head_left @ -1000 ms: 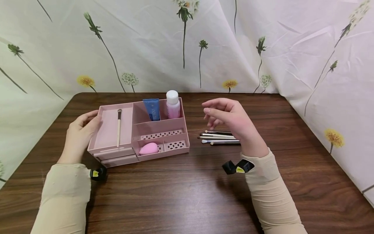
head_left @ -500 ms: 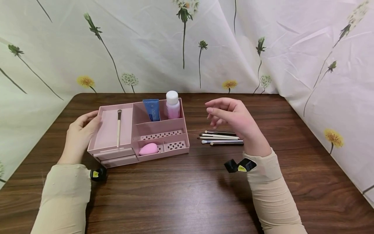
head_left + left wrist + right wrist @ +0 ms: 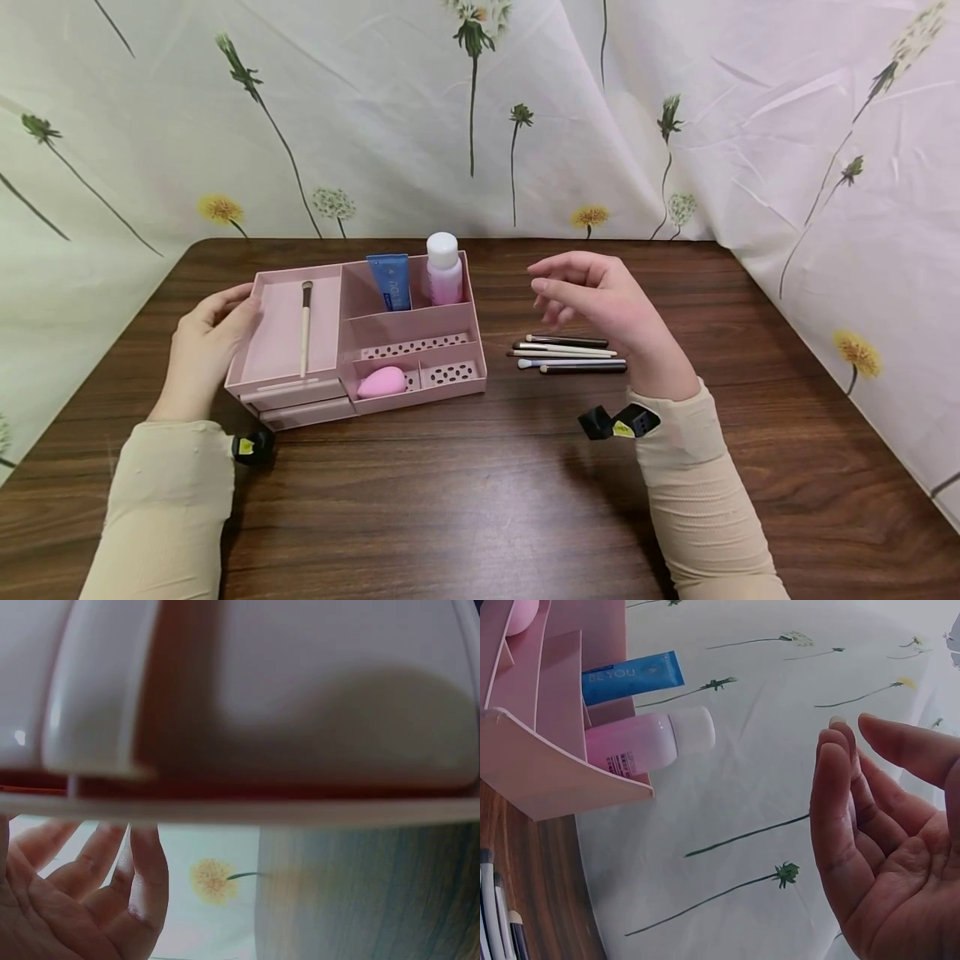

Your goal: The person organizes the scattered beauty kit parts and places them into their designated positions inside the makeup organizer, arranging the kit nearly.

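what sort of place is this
Probably a tabletop set up for sorting makeup: a pink organizer and loose makeup brushes on a wood-look table, with a flower-printed cloth behind. The wider room isn't visible.

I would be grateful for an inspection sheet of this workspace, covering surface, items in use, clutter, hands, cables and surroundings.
Surface: dark wood-grain table.
Job's things: pink organizer, with a single brush in its left tray, a blue tube and white-capped bottle in the back section, and a pink sponge in a front compartment; loose brushes lie on the table to its right.
Clutter: nothing seen.
Left hand: touches the organizer's left side.
Right hand: raised near the loose brushes, holding nothing.
Cables: nothing seen.
Surroundings: flower-print cloth behind the table; black devices at both wrists.
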`<action>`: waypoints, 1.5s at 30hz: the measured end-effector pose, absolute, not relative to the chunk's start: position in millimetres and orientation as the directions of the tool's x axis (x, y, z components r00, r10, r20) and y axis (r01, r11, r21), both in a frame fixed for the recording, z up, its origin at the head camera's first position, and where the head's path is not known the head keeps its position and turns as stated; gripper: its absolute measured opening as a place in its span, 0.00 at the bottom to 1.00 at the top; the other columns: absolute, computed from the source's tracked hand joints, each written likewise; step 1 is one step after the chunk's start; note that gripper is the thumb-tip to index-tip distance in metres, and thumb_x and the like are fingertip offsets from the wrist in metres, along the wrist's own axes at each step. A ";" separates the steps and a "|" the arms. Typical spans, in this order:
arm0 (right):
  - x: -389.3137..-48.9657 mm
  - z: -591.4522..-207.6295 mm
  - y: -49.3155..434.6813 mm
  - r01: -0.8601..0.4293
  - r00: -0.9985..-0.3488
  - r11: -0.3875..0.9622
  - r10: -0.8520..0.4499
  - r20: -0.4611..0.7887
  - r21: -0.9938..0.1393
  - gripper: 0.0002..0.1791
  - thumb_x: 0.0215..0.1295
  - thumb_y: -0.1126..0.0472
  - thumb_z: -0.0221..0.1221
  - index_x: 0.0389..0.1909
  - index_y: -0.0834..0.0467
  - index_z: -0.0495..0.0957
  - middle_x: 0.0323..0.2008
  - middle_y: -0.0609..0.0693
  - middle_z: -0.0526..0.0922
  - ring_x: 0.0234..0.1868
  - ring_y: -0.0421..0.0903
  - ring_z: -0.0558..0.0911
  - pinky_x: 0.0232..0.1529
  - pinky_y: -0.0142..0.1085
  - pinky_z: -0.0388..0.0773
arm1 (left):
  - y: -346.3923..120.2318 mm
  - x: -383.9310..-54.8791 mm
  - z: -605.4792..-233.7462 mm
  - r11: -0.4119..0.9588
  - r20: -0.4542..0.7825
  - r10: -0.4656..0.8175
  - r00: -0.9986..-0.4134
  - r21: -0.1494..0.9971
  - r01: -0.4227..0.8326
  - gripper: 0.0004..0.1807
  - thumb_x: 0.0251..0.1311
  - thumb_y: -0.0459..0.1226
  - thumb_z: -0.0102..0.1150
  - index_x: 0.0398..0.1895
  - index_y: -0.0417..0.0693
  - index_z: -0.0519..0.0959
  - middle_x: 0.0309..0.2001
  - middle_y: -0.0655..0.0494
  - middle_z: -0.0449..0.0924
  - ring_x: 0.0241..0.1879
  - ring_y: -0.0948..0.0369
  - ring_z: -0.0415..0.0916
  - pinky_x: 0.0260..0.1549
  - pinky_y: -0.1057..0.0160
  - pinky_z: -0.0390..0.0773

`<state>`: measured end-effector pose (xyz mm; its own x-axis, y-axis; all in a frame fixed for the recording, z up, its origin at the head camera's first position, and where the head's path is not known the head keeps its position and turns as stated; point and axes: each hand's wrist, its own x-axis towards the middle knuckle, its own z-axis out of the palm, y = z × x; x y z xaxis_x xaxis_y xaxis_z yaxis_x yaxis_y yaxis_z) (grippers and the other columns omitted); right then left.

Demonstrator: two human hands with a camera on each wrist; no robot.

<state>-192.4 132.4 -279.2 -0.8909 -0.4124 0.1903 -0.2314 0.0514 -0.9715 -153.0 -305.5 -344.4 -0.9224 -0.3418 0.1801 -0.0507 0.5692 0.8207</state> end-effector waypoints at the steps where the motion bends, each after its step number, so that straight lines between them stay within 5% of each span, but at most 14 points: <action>1: -192.6 -279.4 133.0 -0.235 -0.893 0.047 -0.406 0.196 -0.971 0.11 0.65 0.70 0.59 0.47 0.61 0.81 0.26 0.53 0.83 0.23 0.43 0.82 0.32 0.42 0.84 | -305.4 -153.1 -344.3 0.570 0.180 -0.342 -0.922 0.820 -0.051 0.33 0.70 0.54 0.49 0.70 0.43 0.69 0.33 0.85 0.69 0.36 0.78 0.67 0.33 0.78 0.67; 35: -215.6 -284.5 169.6 -0.240 -0.926 0.090 -0.320 0.200 -0.967 0.10 0.66 0.68 0.59 0.39 0.49 0.84 0.26 0.47 0.84 0.23 0.42 0.83 0.27 0.35 0.82 | -304.3 -154.0 -341.9 0.563 0.179 -0.342 -0.922 0.825 -0.048 0.32 0.70 0.53 0.49 0.69 0.42 0.69 0.31 0.86 0.69 0.35 0.78 0.67 0.32 0.78 0.67; 40: -220.9 -288.5 171.6 -0.234 -0.934 0.160 -0.311 0.176 -0.959 0.08 0.67 0.67 0.59 0.45 0.57 0.82 0.26 0.46 0.84 0.23 0.41 0.83 0.28 0.34 0.83 | -304.4 -153.5 -342.4 0.562 0.187 -0.341 -0.921 0.826 -0.040 0.32 0.70 0.53 0.49 0.69 0.41 0.70 0.31 0.87 0.69 0.35 0.78 0.67 0.32 0.78 0.66; 45: -225.9 -293.8 172.2 -0.230 -0.939 0.253 -0.312 0.146 -0.940 0.16 0.68 0.66 0.59 0.53 0.71 0.76 0.27 0.46 0.84 0.25 0.41 0.83 0.30 0.34 0.83 | -304.3 -152.9 -342.4 0.563 0.187 -0.342 -0.921 0.826 -0.041 0.32 0.70 0.53 0.50 0.69 0.41 0.70 0.30 0.88 0.69 0.35 0.78 0.67 0.32 0.78 0.67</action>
